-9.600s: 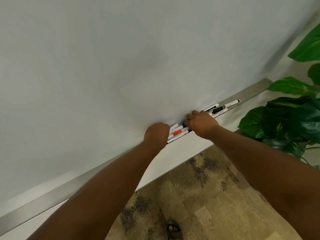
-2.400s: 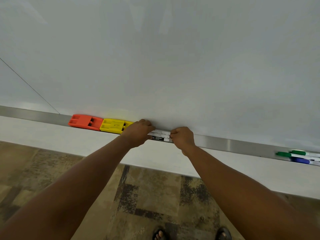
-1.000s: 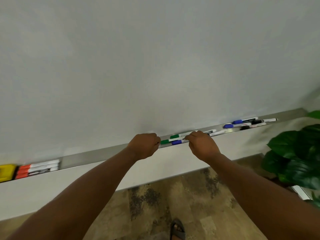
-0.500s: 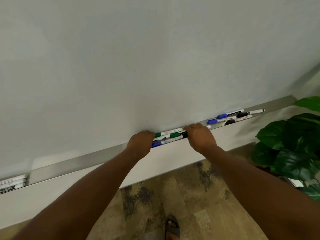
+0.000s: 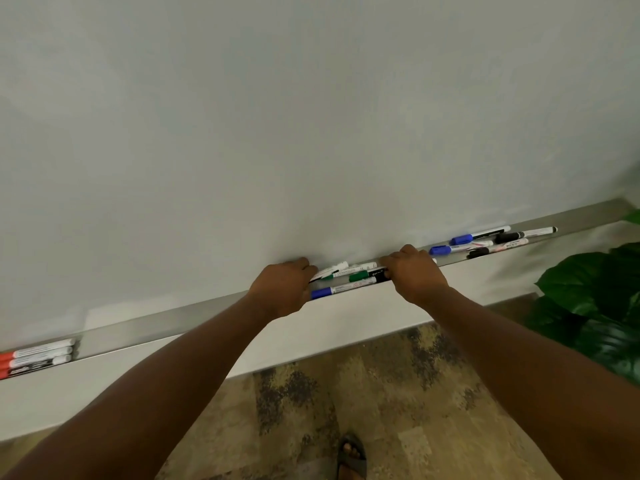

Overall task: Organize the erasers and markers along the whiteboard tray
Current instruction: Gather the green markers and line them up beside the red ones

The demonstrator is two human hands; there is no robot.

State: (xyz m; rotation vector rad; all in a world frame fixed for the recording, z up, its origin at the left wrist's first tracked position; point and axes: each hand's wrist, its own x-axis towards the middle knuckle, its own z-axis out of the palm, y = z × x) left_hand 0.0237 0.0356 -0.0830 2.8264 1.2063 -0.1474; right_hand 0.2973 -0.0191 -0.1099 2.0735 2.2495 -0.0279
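Down at the bottom, mottled brown carpet (image 5: 398, 393) and a sandalled foot (image 5: 352, 457), glossy plant leaves (image 5: 588, 306) at right. Up the arms to the brushed-metal tray (image 5: 156, 327): left hand (image 5: 282, 289) and right hand (image 5: 414, 275) bracket a loose cluster of green and blue capped markers (image 5: 349, 280) — fingers curled over the ends, grip hidden, can't tell. Farther right, more markers (image 5: 491, 240) lie scattered; red-capped markers (image 5: 34, 356) sit cut off at the left edge. Behind, a blank whiteboard (image 5: 311, 116).

A: Can you see the marker ends between the hands?
B: No. The left hand (image 5: 282, 289) and right hand (image 5: 414, 275) cover them. The red markers (image 5: 34, 358) are cut off at the left edge; label print is unreadable.
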